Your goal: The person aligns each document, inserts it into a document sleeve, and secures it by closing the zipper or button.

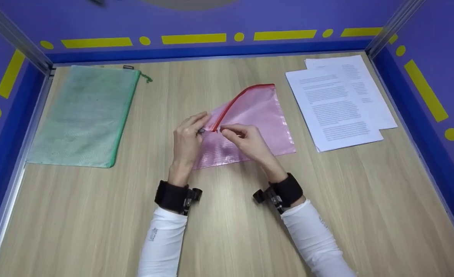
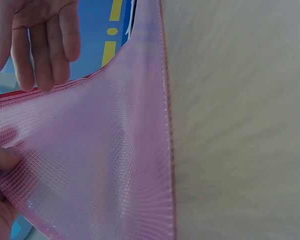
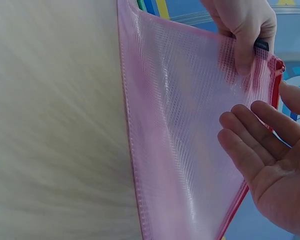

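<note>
A pink mesh zipper pouch (image 1: 250, 119) with a red zipper (image 1: 232, 100) lies at the middle of the table, its near-left part raised toward the hands. My left hand (image 1: 188, 134) pinches the pouch's corner beside a small black tag (image 3: 261, 45), thumb on one face of the mesh. By the zipper's end on that corner is my right hand (image 1: 248, 140). In the right wrist view its fingers (image 3: 255, 135) are loosely extended and apart from the thumb, whose tip is right at the red zipper edge. The left wrist view shows these fingers hanging along the zipper.
A green mesh zipper pouch (image 1: 84, 115) with a green pull cord lies at the left. Stacks of printed paper (image 1: 338, 111) overlap at the right. Blue panels (image 1: 211, 23) with yellow marks border the table at the back and both sides.
</note>
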{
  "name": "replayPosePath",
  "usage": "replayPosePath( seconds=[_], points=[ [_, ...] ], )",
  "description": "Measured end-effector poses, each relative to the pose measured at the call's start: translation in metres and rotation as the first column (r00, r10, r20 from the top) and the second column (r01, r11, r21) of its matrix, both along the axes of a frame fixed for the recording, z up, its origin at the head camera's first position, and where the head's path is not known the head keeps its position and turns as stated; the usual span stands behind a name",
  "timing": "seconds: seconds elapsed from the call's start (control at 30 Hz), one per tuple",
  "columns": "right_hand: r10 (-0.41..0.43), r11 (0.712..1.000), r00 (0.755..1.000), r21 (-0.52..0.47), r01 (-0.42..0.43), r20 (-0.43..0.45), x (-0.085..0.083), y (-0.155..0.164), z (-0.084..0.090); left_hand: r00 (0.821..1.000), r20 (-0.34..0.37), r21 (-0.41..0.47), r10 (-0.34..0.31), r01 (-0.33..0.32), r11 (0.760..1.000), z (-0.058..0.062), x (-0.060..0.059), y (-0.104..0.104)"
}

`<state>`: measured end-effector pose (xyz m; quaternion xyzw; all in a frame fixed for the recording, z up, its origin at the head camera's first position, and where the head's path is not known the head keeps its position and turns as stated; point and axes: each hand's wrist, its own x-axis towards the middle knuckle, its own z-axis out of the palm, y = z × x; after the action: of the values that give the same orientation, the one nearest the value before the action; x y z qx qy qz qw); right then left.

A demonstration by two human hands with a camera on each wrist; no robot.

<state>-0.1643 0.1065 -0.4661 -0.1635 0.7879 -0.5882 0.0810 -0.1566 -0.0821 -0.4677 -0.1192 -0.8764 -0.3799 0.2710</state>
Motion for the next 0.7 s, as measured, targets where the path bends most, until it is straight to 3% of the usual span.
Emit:
replayPosePath(
  seconds=[0.43, 0.7],
  points=[
    [0.035, 0.997, 0.999, -0.062, -0.035, -0.01, 0.007, -0.014, -0.003, 1.0, -0.001, -0.087, -0.005, 0.005, 0.996, 0.001, 0.005, 0.0],
    [-0.085, 0.991, 0.992, -0.107, 0.076, -0.089, 0.011, -0.017, -0.005, 1.0, -0.002, -0.12, -0.003, 0.003, 0.993, 0.001, 0.004, 0.002]
  ],
)
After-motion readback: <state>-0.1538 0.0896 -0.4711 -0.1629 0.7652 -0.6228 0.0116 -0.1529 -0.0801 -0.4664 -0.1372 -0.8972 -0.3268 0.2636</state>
